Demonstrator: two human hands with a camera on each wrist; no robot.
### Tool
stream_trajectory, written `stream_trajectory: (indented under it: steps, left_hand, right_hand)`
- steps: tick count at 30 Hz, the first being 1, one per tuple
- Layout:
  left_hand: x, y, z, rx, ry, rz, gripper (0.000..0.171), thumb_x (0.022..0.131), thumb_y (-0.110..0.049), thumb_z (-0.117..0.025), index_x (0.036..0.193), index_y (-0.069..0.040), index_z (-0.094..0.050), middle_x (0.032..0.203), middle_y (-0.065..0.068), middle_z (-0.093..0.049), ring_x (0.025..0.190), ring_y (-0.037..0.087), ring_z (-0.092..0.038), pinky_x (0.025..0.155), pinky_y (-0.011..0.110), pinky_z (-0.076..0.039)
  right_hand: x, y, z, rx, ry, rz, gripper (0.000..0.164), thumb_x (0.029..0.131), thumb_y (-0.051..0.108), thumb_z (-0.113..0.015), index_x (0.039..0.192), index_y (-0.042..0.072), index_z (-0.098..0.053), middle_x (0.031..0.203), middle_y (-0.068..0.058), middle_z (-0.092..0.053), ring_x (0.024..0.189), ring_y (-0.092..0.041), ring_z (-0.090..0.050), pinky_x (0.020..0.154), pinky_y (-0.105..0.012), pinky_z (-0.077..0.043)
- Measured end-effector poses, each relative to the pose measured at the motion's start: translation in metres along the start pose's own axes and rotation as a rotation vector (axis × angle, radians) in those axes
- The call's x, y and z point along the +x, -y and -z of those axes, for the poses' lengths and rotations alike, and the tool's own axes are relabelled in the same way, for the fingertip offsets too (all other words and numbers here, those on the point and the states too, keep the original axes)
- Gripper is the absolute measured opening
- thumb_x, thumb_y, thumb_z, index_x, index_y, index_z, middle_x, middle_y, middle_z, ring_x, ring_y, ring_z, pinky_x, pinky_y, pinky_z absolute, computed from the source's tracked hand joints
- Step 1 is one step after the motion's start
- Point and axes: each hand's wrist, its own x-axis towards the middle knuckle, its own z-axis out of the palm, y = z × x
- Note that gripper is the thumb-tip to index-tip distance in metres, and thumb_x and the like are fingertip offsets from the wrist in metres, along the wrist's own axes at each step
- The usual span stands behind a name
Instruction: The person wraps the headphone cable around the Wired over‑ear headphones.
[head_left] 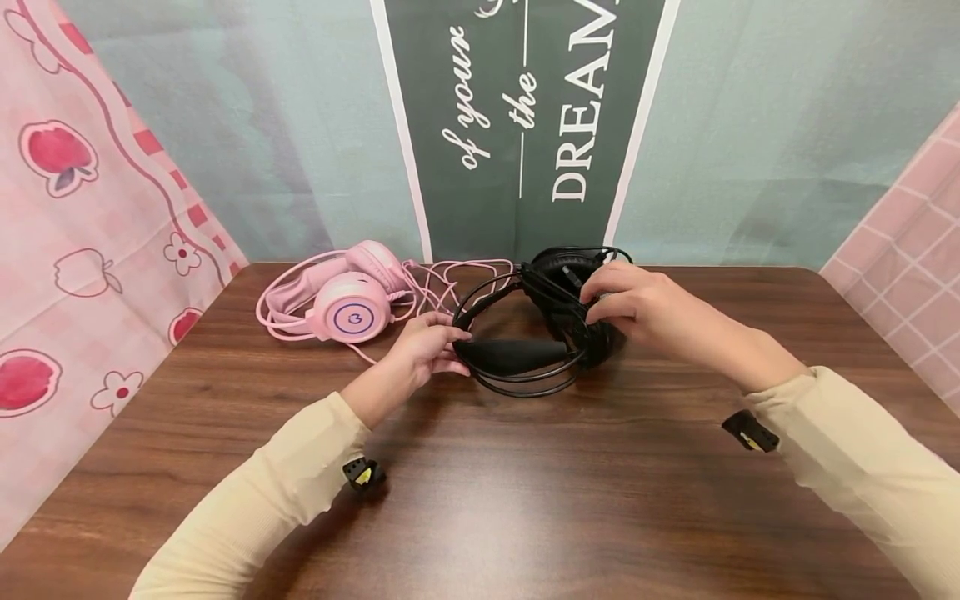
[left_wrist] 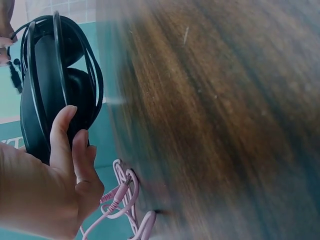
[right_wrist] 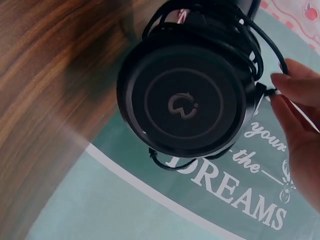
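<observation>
A black over-ear headset [head_left: 517, 357] stands near the back of the table, its cable looped around the headband and ear cups. My left hand [head_left: 431, 346] grips the headband end, with thumb and fingers around its padding and outer bands, as the left wrist view also shows. Beside the far ear cup [right_wrist: 182, 107], my right hand [head_left: 637, 300] pinches the black cable [right_wrist: 270, 45] between thumb and fingers. A dark plug end [head_left: 573, 275] hangs by the right fingertips. Part of the far side of the headset is hidden behind its own band and cable.
To the left lies a pink headset [head_left: 352, 312] on the wooden table [head_left: 510, 500]. Its pink cable [head_left: 480, 263] runs loosely behind my left hand toward the black headset. A green cloth with white lettering [head_left: 585, 108] hangs at the back edge; pink patterned cloth [head_left: 67, 275] borders the left.
</observation>
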Motion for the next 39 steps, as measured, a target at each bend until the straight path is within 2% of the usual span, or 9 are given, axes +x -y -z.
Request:
stream_trajectory:
  steps: [4, 10, 17, 21, 32, 39]
  left_hand:
    - [0.000, 0.001, -0.001, 0.030, 0.009, 0.001, 0.021, 0.083, 0.013, -0.051, 0.097, 0.000, -0.043, 0.062, 0.009, -0.052, 0.049, 0.017, -0.056, 0.040, 0.029, -0.052]
    - [0.003, 0.005, -0.001, 0.067, -0.008, -0.009, 0.025, 0.082, 0.013, -0.052, 0.101, 0.000, -0.043, 0.060, 0.010, -0.052, 0.047, 0.016, -0.056, 0.039, 0.029, -0.051]
    - [0.004, 0.008, -0.001, 0.096, -0.013, -0.017, 0.027, 0.082, 0.012, -0.052, 0.104, 0.000, -0.043, 0.060, 0.008, -0.053, 0.047, 0.015, -0.055, 0.038, 0.027, -0.051]
    - [0.004, 0.010, -0.001, 0.117, -0.006, -0.009, 0.026, 0.082, 0.011, -0.053, 0.102, -0.001, -0.042, 0.060, 0.007, -0.053, 0.047, 0.015, -0.054, 0.039, 0.027, -0.051]
    - [0.004, 0.012, 0.002, 0.177, 0.006, 0.029, 0.034, 0.083, 0.008, -0.055, 0.113, -0.002, -0.043, 0.073, 0.007, -0.052, 0.054, 0.015, -0.053, 0.055, 0.029, -0.055]
    - [0.001, 0.016, 0.004, 0.180, 0.020, 0.050, 0.041, 0.086, 0.002, -0.056, 0.123, -0.003, -0.038, 0.079, 0.008, -0.048, 0.062, 0.017, -0.051, 0.064, 0.033, -0.056]
  right_hand:
    - [-0.003, -0.004, -0.002, 0.033, 0.044, -0.028, 0.036, 0.056, -0.025, -0.061, 0.069, 0.007, -0.066, 0.087, -0.005, -0.058, 0.082, -0.021, -0.055, 0.068, -0.030, -0.047]
    - [-0.006, -0.006, -0.002, 0.089, 0.136, -0.141, 0.029, 0.061, -0.019, -0.071, 0.075, 0.007, -0.069, 0.087, 0.000, -0.061, 0.081, -0.017, -0.057, 0.067, -0.026, -0.049]
    - [-0.013, -0.009, -0.007, 0.164, 0.083, -0.250, 0.027, 0.063, -0.017, -0.071, 0.076, 0.006, -0.069, 0.085, 0.001, -0.065, 0.082, -0.013, -0.059, 0.075, -0.012, -0.043]
    - [-0.016, -0.008, -0.011, 0.215, 0.061, -0.298, 0.026, 0.064, -0.015, -0.072, 0.077, 0.008, -0.070, 0.085, 0.002, -0.065, 0.083, -0.011, -0.057, 0.077, -0.011, -0.042]
    - [-0.020, -0.003, -0.015, 0.135, 0.067, -0.310, 0.024, 0.065, -0.010, -0.074, 0.077, 0.010, -0.068, 0.086, 0.002, -0.062, 0.084, -0.013, -0.054, 0.072, -0.020, -0.042]
    - [-0.026, 0.003, -0.024, 0.105, -0.014, -0.260, 0.026, 0.061, -0.011, -0.075, 0.079, 0.007, -0.068, 0.088, -0.002, -0.062, 0.084, -0.016, -0.055, 0.076, -0.019, -0.042]
